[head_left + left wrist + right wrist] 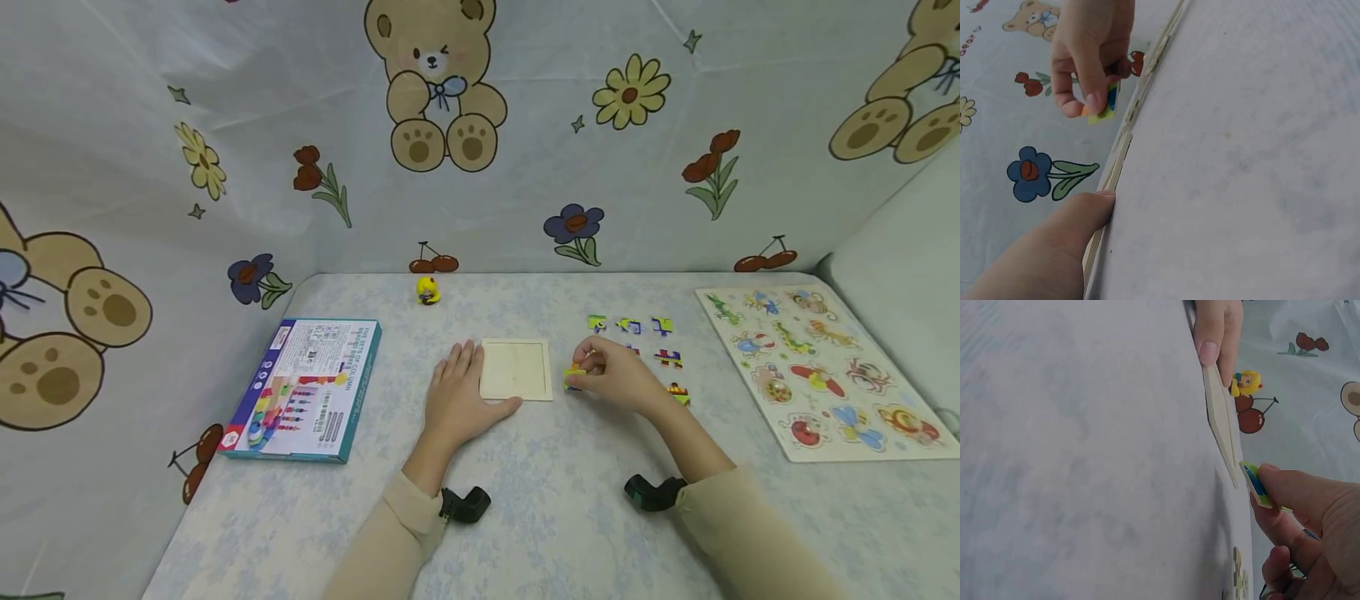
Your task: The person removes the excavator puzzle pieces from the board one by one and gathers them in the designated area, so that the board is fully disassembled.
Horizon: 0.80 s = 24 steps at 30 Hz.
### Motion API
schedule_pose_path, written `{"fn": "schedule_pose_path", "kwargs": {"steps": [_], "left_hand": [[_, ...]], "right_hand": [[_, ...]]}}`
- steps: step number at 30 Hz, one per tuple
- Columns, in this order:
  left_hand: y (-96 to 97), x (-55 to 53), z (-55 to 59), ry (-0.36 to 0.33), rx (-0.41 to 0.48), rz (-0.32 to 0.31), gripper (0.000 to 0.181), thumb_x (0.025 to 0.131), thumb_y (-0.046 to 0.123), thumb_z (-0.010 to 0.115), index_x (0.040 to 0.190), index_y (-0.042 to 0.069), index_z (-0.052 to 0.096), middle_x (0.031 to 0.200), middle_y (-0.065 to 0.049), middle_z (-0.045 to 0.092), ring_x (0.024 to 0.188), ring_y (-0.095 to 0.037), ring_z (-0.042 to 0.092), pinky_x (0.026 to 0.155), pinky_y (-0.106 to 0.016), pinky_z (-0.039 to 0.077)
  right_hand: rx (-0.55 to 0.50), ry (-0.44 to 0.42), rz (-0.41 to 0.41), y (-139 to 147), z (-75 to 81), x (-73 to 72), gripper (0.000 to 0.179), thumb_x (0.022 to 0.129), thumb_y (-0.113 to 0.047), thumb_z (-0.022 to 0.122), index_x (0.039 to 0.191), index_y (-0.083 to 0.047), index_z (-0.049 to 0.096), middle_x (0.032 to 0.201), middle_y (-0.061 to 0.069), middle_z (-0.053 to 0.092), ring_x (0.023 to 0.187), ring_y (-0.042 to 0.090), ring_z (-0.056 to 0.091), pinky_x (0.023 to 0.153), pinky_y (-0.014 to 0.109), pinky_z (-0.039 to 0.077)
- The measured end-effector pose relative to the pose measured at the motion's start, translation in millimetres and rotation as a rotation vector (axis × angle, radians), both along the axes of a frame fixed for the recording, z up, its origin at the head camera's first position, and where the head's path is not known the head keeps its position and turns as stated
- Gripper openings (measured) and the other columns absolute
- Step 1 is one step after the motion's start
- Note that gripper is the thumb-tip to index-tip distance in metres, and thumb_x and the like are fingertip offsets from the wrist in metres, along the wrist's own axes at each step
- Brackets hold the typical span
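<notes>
My left hand (457, 396) lies flat with straight fingers along the left side of a shallow wooden puzzle frame (517, 371), its thumb at the near edge. Just right of the frame, my right hand (618, 375) pinches a yellow-green and blue puzzle piece (574, 379) between thumb and fingers. In the right wrist view the tilted piece (1257, 486) shows close to the frame's end. The left wrist view shows it too, over the table, with the left thumb (1085, 212) against the frame's edge. Several puzzle pieces (667, 358) lie beyond the right hand, some partly hidden by it.
A boxed toy set (307, 392) lies at the left. A small yellow figure (428, 290) stands near the back edge. At the far right lies a board with animal and insect pictures (832, 367). A printed cloth (525, 192) hangs behind the table.
</notes>
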<state>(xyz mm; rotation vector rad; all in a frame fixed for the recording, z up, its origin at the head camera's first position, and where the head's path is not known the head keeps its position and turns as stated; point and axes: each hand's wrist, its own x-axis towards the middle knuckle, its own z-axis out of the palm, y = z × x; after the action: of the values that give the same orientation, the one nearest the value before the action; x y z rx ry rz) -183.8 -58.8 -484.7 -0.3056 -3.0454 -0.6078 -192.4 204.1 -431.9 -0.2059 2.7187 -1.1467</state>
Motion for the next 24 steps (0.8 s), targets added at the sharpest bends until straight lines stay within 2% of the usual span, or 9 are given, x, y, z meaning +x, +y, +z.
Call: {"fn": "schedule_pose_path", "kwargs": {"steps": [4, 10, 17, 24], "left_hand": [[-0.5, 0.4, 0.8, 0.003, 0.006, -0.002, 0.113, 0.076, 0.081, 0.057, 0.159, 0.014, 0.022, 0.167, -0.005, 0.019, 0.156, -0.024, 0.012, 0.125, -0.047, 0.016], [-1.5, 1.9, 3.2, -0.005, 0.013, 0.006, 0.114, 0.075, 0.08, 0.059, 0.159, 0.014, 0.022, 0.167, -0.004, 0.019, 0.156, -0.023, 0.012, 0.126, -0.047, 0.015], [-2.0, 2.0, 3.2, -0.004, 0.019, 0.005, 0.113, 0.075, 0.08, 0.059, 0.159, 0.014, 0.023, 0.167, -0.004, 0.019, 0.156, -0.023, 0.013, 0.126, -0.046, 0.015], [-3.3, -0.5, 0.4, -0.013, 0.004, 0.0, 0.114, 0.075, 0.082, 0.056, 0.16, 0.015, 0.02, 0.168, -0.003, 0.017, 0.156, -0.022, 0.01, 0.126, -0.045, 0.013]], "right_hand": [[0.051, -0.002, -0.017, 14.4, -4.8, 8.3, 0.028, 0.084, -0.024, 0.08, 0.1, -0.014, 0.059, 0.086, 0.002, 0.068, 0.074, 0.018, 0.057, 0.067, 0.03, 0.046], [0.11, 0.056, -0.022, 23.9, -7.2, 16.1, 0.027, 0.083, -0.026, 0.08, 0.098, -0.016, 0.061, 0.09, 0.002, 0.067, 0.077, 0.017, 0.057, 0.067, 0.029, 0.045], [0.169, 0.081, -0.031, 31.0, -8.6, 17.9, 0.026, 0.084, -0.028, 0.08, 0.099, -0.018, 0.063, 0.093, 0.002, 0.069, 0.084, 0.018, 0.06, 0.07, 0.03, 0.045], [0.307, 0.167, -0.024, 28.7, -10.2, 16.6, 0.03, 0.081, -0.036, 0.081, 0.101, -0.018, 0.067, 0.092, -0.001, 0.063, 0.089, 0.022, 0.05, 0.073, 0.034, 0.041]]}}
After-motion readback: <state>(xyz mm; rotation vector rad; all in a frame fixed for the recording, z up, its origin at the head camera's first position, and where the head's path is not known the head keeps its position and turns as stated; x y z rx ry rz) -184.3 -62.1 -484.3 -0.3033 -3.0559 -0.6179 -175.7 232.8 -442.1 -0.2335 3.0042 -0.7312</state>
